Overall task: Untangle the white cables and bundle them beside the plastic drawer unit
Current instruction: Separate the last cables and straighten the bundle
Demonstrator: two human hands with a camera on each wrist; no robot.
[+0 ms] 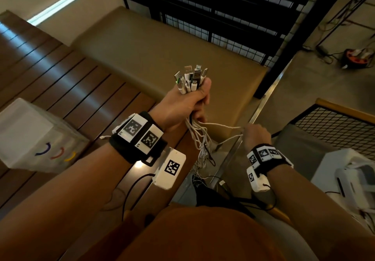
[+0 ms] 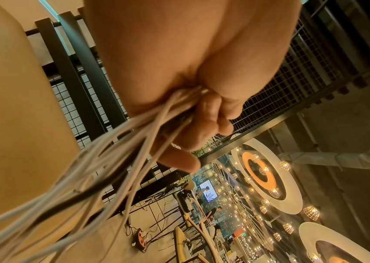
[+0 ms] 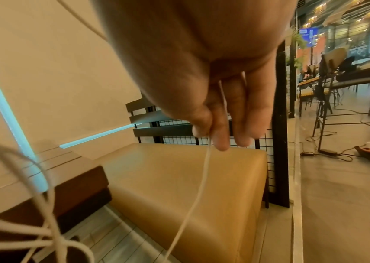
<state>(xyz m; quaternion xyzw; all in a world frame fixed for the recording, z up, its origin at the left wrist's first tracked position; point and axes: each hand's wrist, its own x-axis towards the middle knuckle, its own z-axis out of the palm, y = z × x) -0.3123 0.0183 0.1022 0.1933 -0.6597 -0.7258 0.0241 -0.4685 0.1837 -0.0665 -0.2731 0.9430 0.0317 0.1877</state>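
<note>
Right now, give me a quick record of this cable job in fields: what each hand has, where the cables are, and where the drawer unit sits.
left hand: grips the white cables in a fist, connector ends sticking up
right hand: pinches a single white strand pulled sideways out of the bunch
cable tails: hang below the left hand, knotted together
plastic drawer unit: on the slatted wooden table, left of the hands
bundle placed: not yet; cables held in the air
beyond: tan bench
</note>
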